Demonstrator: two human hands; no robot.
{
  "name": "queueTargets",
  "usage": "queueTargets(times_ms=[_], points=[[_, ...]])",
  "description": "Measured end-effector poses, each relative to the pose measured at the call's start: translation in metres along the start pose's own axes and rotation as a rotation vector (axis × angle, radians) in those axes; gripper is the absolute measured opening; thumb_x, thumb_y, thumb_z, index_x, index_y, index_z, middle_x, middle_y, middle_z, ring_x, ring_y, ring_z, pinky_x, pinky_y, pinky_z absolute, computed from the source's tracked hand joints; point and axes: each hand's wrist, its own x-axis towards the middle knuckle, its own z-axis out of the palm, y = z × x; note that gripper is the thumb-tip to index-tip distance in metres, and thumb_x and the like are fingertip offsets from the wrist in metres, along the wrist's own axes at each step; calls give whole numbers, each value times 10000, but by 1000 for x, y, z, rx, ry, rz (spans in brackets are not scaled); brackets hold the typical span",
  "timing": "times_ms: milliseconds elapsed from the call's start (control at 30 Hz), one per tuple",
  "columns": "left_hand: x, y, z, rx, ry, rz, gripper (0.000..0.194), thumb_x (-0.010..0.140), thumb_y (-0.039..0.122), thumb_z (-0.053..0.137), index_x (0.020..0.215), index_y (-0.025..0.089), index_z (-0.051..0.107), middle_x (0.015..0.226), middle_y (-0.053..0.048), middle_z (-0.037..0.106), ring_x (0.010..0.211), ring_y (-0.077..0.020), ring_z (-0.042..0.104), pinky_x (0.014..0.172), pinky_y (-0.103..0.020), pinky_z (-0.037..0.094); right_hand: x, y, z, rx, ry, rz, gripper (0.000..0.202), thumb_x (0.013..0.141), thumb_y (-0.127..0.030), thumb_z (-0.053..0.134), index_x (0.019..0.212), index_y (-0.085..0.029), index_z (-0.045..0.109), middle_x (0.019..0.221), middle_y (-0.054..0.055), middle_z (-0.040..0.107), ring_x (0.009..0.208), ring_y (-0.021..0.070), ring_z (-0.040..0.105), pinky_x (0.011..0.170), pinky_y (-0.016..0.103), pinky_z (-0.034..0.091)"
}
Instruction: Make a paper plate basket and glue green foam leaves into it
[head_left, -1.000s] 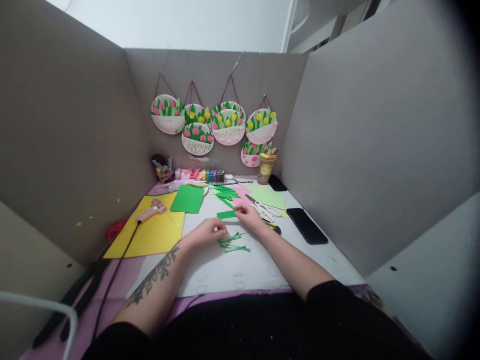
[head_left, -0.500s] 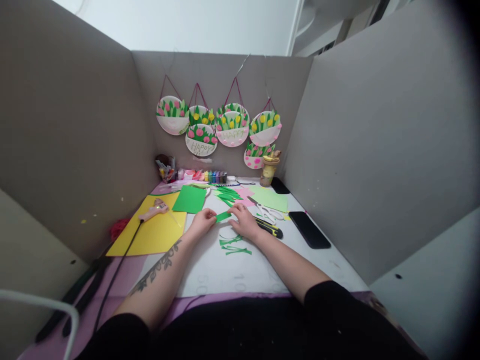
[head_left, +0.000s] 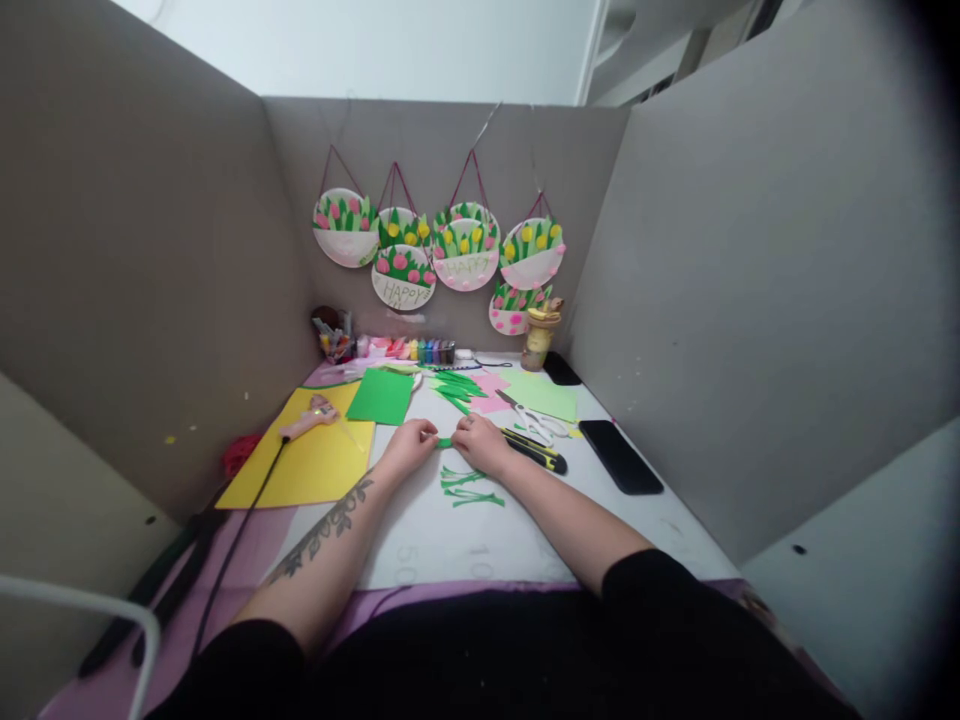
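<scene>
Between my two hands is a small green paper strip (head_left: pixel 445 442), looking narrow, over the white table covering. My left hand (head_left: pixel 412 445) pinches its left end, and my right hand (head_left: pixel 478 442) has fingers closed on its right end. Just below lie several thin green paper scraps (head_left: pixel 471 486). Beyond the hands is a pile of cut green leaf shapes (head_left: pixel 459 388). A green sheet (head_left: pixel 381 397) lies to the upper left of my left hand. Right of my right hand are a black and yellow cutter (head_left: pixel 536 453) and white-handled scissors (head_left: pixel 541 422).
A glue gun (head_left: pixel 309 420) with a cable rests on yellow sheets (head_left: pixel 300 472) at left. A black phone (head_left: pixel 620 457) lies at right. Farther back stand paint tubes (head_left: pixel 431 351), a pen holder (head_left: pixel 334 340) and a cup (head_left: pixel 536 345). Decorated plates (head_left: pixel 465 255) hang on the back panel.
The green strip shows as a narrower band between my fingers. My hands have come slightly closer together and a little lower.
</scene>
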Motion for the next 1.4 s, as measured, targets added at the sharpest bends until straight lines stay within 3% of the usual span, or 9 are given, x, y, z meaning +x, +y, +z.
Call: queueTargets(times_ms=[100, 233, 367, 633, 1033, 1400], points=[[0, -2, 4, 138, -25, 134, 188, 742, 270, 580, 847, 163, 693, 881, -84, 643, 843, -199, 580, 800, -303, 437, 1, 0, 0, 17, -44, 22, 206, 872, -216, 515, 815, -194, 712, 820, 71, 635, 850, 196, 502, 764, 299, 379], [0, -1, 5, 228, -81, 176, 159, 743, 209, 555, 792, 168, 702, 817, -74, 646, 820, -191, 581, 795, -285, 429, 3, 1, -1, 49, -90, 23, 203, 867, -207, 517, 819, -185, 713, 812, 66, 645, 843, 185, 520, 798, 290, 378], [0, 4, 3, 281, -116, 135, 205, 786, 198, 494, 800, 158, 695, 796, -74, 641, 768, -178, 582, 731, -265, 429, 4, 0, -2, 120, -123, 98, 184, 860, -193, 520, 858, -180, 703, 848, 62, 656, 875, 173, 538, 833, 275, 372], [0, 7, 3, 379, -96, 51, 277, 847, 232, 428, 851, 152, 694, 878, -96, 635, 824, -190, 596, 763, -272, 424, 7, -2, -6, 188, -163, 254, 183, 849, -206, 503, 850, -182, 684, 879, 51, 656, 873, 167, 560, 766, 244, 382], [6, 5, 8, 505, -131, -80, 323, 862, 265, 395, 906, 144, 691, 965, -131, 660, 902, -223, 613, 768, -289, 431, 13, -11, -10, 12, -288, 352, 284, 893, -240, 399, 940, -179, 673, 997, 102, 649, 932, 199, 583, 770, 272, 401], [8, 6, 8, 511, -135, -160, 343, 855, 282, 387, 934, 132, 685, 1021, -161, 658, 939, -239, 617, 772, -295, 440, 15, -11, -7, -12, -327, 450, 295, 897, -244, 378, 972, -187, 657, 1036, 116, 655, 911, 214, 618, 735, 293, 428]])
